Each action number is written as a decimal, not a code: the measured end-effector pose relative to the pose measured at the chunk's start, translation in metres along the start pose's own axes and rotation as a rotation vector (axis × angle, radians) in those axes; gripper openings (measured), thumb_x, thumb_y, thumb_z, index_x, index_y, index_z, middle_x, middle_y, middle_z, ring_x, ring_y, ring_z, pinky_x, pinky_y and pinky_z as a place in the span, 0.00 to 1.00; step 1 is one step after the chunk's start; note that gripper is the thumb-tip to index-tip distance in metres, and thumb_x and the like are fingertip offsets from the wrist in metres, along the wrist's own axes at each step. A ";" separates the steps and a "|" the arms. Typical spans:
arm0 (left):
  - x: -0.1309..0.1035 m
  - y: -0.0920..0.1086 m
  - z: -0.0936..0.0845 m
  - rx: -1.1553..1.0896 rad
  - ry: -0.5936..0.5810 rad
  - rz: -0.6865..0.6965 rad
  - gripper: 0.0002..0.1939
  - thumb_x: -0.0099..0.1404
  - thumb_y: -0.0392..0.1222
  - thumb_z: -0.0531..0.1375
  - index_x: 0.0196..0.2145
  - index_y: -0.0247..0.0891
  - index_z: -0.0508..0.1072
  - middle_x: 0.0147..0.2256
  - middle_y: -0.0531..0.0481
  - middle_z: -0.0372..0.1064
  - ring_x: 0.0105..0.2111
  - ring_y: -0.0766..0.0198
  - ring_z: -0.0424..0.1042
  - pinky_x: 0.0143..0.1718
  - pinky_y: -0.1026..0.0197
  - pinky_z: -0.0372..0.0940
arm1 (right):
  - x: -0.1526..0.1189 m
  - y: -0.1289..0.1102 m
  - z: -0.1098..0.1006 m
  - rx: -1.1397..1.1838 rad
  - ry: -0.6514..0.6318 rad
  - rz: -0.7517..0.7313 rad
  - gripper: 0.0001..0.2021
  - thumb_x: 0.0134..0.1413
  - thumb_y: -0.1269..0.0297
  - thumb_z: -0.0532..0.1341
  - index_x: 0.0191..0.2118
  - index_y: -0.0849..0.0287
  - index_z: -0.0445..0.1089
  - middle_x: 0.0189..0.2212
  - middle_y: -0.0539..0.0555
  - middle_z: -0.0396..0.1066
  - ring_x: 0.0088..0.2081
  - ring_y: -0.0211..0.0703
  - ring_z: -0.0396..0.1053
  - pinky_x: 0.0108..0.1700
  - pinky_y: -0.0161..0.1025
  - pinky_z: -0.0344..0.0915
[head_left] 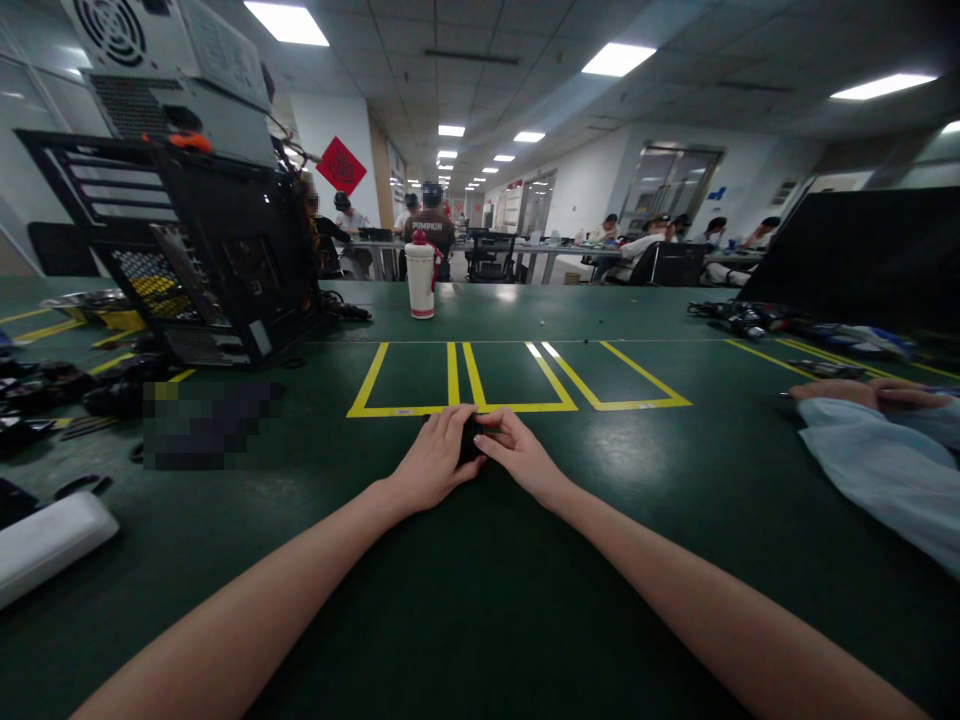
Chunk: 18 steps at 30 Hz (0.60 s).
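Between my two hands is a small black object (470, 440), mostly covered by fingers, so its kind cannot be made out. My left hand (437, 455) wraps round it from the left, thumb below and fingers over the top. From the right, my right hand (521, 455) has its thumb and fingertips closed at the object's edge. Both hands are low over the green tabletop (420, 620), just in front of the yellow tape outlines (525, 408).
At the left stands a black computer case (225, 250) with a power supply (180, 60) on top. A white cup (421, 280) with a red lid is beyond the tape. A white case (52, 540) lies at left; a co-worker's sleeve (885, 460) and dark monitor (870, 250) are at right.
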<state>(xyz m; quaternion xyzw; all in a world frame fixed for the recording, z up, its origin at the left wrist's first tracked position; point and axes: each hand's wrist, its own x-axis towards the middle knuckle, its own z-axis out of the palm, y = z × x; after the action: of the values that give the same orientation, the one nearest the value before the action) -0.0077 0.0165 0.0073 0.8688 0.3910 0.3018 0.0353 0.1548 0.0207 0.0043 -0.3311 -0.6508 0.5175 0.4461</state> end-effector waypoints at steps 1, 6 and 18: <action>0.000 0.000 0.000 0.000 0.004 0.000 0.28 0.58 0.41 0.55 0.53 0.40 0.47 0.51 0.43 0.53 0.50 0.53 0.57 0.49 0.46 0.56 | 0.000 0.000 0.000 -0.004 0.005 -0.004 0.10 0.48 0.65 0.57 0.39 0.54 0.61 0.40 0.51 0.63 0.42 0.40 0.65 0.45 0.42 0.63; 0.000 0.000 0.001 0.006 0.011 -0.004 0.28 0.58 0.41 0.56 0.53 0.39 0.48 0.50 0.43 0.54 0.50 0.54 0.57 0.50 0.48 0.56 | 0.003 0.002 -0.001 -0.057 0.027 0.004 0.15 0.48 0.66 0.57 0.44 0.55 0.61 0.43 0.53 0.63 0.46 0.41 0.62 0.49 0.44 0.61; 0.000 0.000 0.000 0.006 -0.003 0.002 0.28 0.58 0.41 0.55 0.53 0.39 0.47 0.51 0.43 0.53 0.51 0.53 0.56 0.50 0.46 0.55 | 0.001 0.002 0.000 0.011 -0.007 -0.024 0.10 0.47 0.66 0.58 0.39 0.55 0.60 0.40 0.50 0.63 0.43 0.39 0.65 0.46 0.41 0.63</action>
<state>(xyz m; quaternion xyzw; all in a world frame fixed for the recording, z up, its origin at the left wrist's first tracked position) -0.0079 0.0166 0.0072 0.8697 0.3908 0.2996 0.0329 0.1543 0.0220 0.0029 -0.3191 -0.6534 0.5169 0.4517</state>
